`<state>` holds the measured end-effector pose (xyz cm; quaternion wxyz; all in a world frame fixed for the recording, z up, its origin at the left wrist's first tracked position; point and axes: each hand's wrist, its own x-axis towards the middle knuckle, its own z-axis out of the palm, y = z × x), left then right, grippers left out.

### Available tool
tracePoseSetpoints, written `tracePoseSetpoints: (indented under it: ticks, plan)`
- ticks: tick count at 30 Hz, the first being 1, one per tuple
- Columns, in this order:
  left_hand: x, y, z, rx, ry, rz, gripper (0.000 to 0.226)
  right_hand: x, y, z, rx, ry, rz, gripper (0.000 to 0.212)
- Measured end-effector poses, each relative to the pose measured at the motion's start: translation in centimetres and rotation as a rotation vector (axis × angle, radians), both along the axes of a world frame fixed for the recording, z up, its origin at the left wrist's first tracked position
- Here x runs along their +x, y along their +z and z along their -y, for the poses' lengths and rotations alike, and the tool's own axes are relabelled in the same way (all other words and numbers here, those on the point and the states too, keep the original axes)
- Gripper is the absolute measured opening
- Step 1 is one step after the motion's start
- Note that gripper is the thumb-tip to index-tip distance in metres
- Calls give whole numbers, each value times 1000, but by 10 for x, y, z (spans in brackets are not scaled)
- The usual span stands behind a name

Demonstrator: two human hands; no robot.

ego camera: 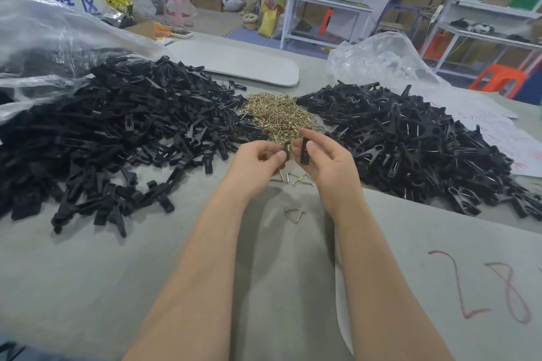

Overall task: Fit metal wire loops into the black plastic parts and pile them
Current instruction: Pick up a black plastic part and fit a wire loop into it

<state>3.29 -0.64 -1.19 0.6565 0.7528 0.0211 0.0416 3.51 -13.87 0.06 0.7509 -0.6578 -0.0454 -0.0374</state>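
My left hand (258,160) pinches a black plastic part with a hooked end (286,148) above the grey table. Close beside it, my right hand (327,161) grips a second black plastic part (304,147), held upright. A heap of brass-coloured wire loops (278,116) lies just behind both hands. A wide pile of bare black parts (117,132) spreads on the left. On the right sits a pile of black parts with wire showing in them (410,143). A few loose wire loops (293,177) lie under my hands, and one more wire loop (294,214) is nearer me.
A clear plastic bag (44,38) of more black parts lies at the far left, another crumpled bag (381,58) at the far right. A grey flat board (234,64) lies behind the piles. Paper sheets (484,123) sit at the right edge. Shelving stands beyond the table.
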Motion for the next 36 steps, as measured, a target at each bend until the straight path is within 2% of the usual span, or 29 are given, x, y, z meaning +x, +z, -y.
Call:
tracePoseSetpoints:
  ticks: [2, 5, 11, 17, 21, 25, 31, 36]
  plan:
    - [1, 1, 2, -193, 53, -34, 13, -1, -1, -1, -93, -32, 44, 31]
    - [2, 1, 2, -279, 54, -40, 12, -2, -4, -6, -263, -106, 107, 41]
    - [2, 1, 5, -327, 42, -39, 12, -3, -4, -12, -361, -104, 175, 21]
    - [1, 2, 4, -380, 33, -35, 15, -2, -5, -12, -327, -95, 138, 22]
    - [1, 2, 3, -355, 31, -38, 14, -3, -6, -14, -296, -140, 146, 14]
    - [1, 2, 3, -368, 23, -48, 14, -3, -6, -15, -255, -162, 135, 20]
    - [0, 4, 3, -419, 27, -47, 14, -2, -6, -10, -239, -189, 126, 7]
    - [-1, 3, 2, -394, 13, -41, 12, -4, -6, -14, -268, -133, 123, 15]
